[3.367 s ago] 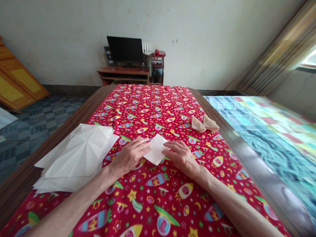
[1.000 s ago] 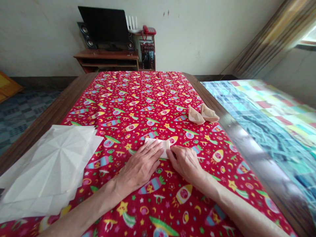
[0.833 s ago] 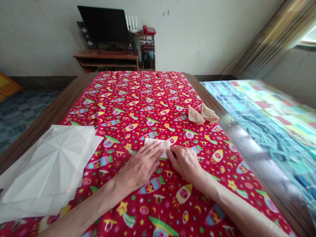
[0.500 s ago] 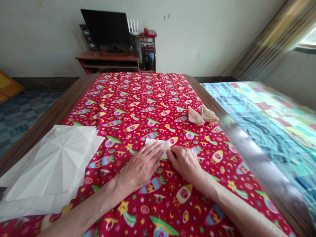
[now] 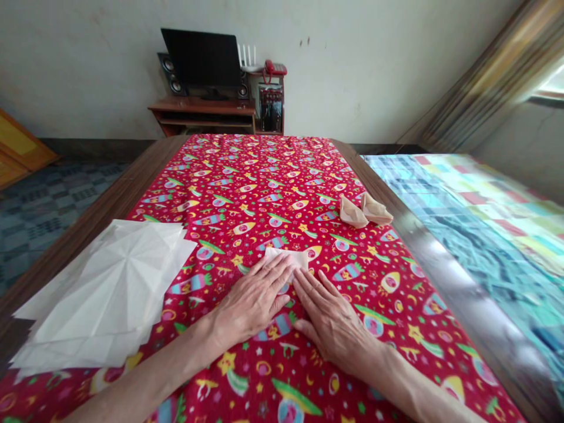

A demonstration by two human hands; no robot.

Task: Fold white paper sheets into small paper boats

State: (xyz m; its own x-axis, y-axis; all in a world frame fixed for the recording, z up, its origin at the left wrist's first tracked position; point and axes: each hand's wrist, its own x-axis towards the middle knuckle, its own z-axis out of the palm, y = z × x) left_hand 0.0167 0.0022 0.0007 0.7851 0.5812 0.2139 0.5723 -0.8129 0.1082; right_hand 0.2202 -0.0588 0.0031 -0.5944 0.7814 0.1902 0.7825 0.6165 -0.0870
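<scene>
Head view, from the left: an orange cabinet (image 5: 22, 150) with yellow panels stands on the tiled floor (image 5: 66, 194), beyond the dark wooden edge of the table (image 5: 132, 182). On the left of the table lies a loose stack of white paper sheets (image 5: 110, 294), the top one creased in lines that fan out from a centre. At the far end, a dark monitor (image 5: 202, 59) stands on a reddish desk (image 5: 207, 106), with a white router (image 5: 249, 59) and a red telephone (image 5: 275, 69) to its right.

Near the middle, the person's left hand (image 5: 255, 299) lies flat, fingers straight and close together, thumb held apart — they cover the left part of a small folded paper (image 5: 298, 258). This paper lies flat on the red patterned cloth (image 5: 255, 194). Just right of it, the right hand (image 5: 332, 320) is flat too, fingers slightly spread and thumb out — its foremost fingertips at the paper's near right part, pinching nothing. How much of the paper the hands hide cannot be told.

Farther right sit two folded paper shapes (image 5: 353, 212), side by side near the table's edge. Beyond are a patchwork-covered bed (image 5: 476, 223) and a striped curtain (image 5: 476, 82).
</scene>
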